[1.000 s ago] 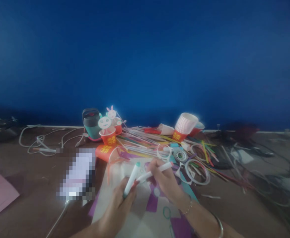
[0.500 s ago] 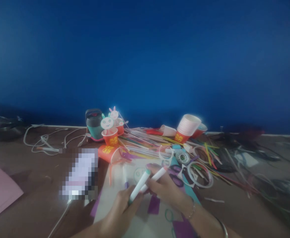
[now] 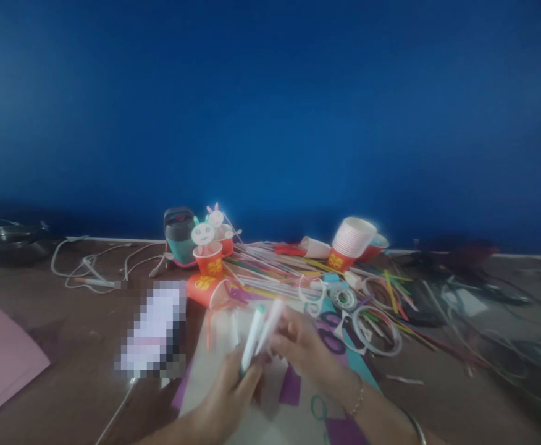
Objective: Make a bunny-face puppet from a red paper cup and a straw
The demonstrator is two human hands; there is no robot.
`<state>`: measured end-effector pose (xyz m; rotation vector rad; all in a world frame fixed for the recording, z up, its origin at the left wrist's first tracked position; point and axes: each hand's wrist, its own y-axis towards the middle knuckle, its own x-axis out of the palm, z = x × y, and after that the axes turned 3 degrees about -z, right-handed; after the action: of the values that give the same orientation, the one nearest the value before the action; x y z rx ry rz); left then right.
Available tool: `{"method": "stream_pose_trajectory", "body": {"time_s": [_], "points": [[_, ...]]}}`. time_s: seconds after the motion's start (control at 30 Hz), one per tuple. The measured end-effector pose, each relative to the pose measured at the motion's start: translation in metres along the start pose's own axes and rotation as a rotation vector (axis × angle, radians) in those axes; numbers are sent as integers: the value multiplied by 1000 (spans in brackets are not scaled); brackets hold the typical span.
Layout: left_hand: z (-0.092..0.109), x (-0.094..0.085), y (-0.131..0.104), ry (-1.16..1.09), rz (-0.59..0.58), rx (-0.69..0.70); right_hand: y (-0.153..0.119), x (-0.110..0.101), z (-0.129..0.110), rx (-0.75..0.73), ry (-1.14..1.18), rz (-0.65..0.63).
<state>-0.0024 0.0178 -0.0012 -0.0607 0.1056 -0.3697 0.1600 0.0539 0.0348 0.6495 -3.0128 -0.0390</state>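
In the head view, the left hand (image 3: 230, 386) is closed around the green-ended marker (image 3: 252, 340), held over the white sheet (image 3: 201, 383) near the middle of the table (image 3: 89, 346). Its long axis runs steeply away from the person, leaning a little to the right; the upper green end points toward the table's back edge and the lower end sits at the left thumb.

Just to its right is the pink-ended marker (image 3: 270, 324), blurred, its long axis nearly parallel, with the pale pink end pointing toward the back edge too. Its lower end goes out of sight between the hands. The right hand (image 3: 310, 355) has its fingers curled beside this marker; whether they grip it, or the left hand does, I cannot tell.

Under the hands, a purple piece (image 3: 289, 388) lies on the sheet. Beyond the sheet's right edge are the purple-handled scissors (image 3: 330, 353) and a clear tape roll (image 3: 398, 340). At the sheet's far left corner a red cup (image 3: 205, 289) lies on its side. A cup stack (image 3: 351, 244) leans close to the table's back edge, with thin sticks (image 3: 265, 262) spread to its left.
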Motion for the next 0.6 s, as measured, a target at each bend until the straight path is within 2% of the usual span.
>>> {"method": "stream_pose_trajectory", "body": {"time_s": [0.07, 0.13, 0.2, 0.27, 0.4, 0.53, 0.6], "points": [[0, 0, 0, 46, 104, 34, -2, 0, 2, -60, -57, 176], [-2, -1, -1, 101, 184, 90, -6, 2, 3, -81, -190, 254], [-3, -1, -2, 135, 185, 149, -10, 7, 3, -64, -315, 174], [-4, -2, -3, 156, 113, 188, -13, 12, 4, -29, -374, 88], [-3, -3, -3, 179, 3, 138, -7, 16, 8, 1, -256, 112], [-3, -4, -4, 156, 78, 174, 0, 7, 13, 12, 0, 194], [-4, -4, -6, 147, 129, 162, -1, 4, 14, 7, 9, 182]]}}
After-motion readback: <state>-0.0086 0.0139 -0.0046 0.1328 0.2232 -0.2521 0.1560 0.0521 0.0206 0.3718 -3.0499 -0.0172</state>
